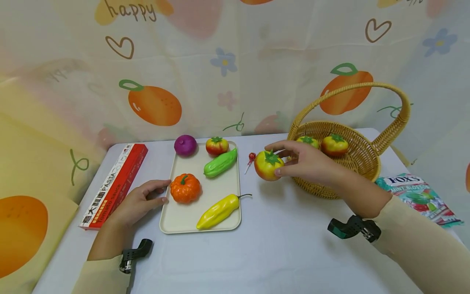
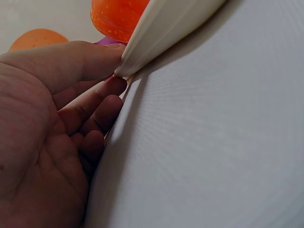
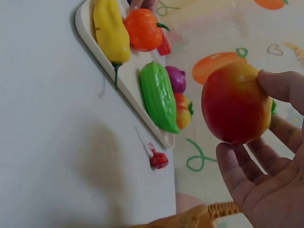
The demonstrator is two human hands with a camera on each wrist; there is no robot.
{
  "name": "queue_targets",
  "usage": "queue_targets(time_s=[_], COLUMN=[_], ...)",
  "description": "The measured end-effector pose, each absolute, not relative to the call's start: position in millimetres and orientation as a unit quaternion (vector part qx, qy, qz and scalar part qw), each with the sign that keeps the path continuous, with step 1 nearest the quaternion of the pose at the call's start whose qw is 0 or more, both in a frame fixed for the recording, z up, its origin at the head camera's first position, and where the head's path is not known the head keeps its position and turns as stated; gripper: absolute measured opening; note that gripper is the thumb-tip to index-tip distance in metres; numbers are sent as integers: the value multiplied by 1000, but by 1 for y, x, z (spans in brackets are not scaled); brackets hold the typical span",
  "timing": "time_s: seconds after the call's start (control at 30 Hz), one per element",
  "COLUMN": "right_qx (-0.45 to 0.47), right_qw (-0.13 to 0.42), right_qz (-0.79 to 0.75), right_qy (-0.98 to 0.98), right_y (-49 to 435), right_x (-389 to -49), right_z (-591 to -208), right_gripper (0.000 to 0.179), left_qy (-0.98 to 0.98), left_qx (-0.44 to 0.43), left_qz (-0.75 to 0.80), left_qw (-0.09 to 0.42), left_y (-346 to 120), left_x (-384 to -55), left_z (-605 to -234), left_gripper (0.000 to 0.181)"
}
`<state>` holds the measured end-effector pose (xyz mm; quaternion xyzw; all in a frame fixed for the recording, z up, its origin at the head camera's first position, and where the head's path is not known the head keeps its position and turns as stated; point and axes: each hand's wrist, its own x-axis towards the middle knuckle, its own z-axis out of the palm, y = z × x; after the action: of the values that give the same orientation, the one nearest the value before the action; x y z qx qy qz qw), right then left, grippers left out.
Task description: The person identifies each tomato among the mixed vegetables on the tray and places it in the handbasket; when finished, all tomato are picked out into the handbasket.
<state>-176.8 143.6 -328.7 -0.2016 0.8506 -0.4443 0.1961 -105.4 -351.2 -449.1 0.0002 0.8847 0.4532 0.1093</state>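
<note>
My right hand [image 1: 308, 161] holds a yellow-red toy tomato [image 1: 267, 166] with a green leafy top between thumb and fingers, raised over the table left of the basket. The right wrist view shows the tomato's red underside [image 3: 235, 104]. At the left edge of the cream tray [image 1: 220, 208], my left hand [image 1: 141, 202] pinches the rim with thumb and fingertips. On the tray lie an orange pumpkin [image 1: 185, 188], a yellow pepper [image 1: 218, 211], a green ridged gourd [image 1: 220, 162] and another tomato [image 1: 216, 146]. A purple onion [image 1: 185, 145] sits at the back left corner.
The wicker basket [image 1: 319, 190] with a tall handle holds two more tomatoes [image 1: 334, 145]. A red lollipop [image 1: 251, 157] lies between tray and basket. On the left is a red pasta box [image 1: 115, 183]; a green candy bag [image 1: 418, 198] lies right.
</note>
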Motion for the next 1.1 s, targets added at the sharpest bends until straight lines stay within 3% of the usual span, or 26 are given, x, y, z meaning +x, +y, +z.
queue_targets(time_s=[0.63, 1.1], right_qx=[-183, -182], right_qw=[172, 197], right_qz=[-436, -414], right_qy=[864, 870], right_y=[210, 258], right_x=[-181, -191], right_z=[-329, -336], right_gripper=[58, 64], left_qy=[886, 885], left_qx=[7, -4], left_qz=[453, 453], left_qw=[103, 110], left_y=[-352, -349], left_x=[-104, -104], left_z=[-449, -447], left_gripper=[61, 60])
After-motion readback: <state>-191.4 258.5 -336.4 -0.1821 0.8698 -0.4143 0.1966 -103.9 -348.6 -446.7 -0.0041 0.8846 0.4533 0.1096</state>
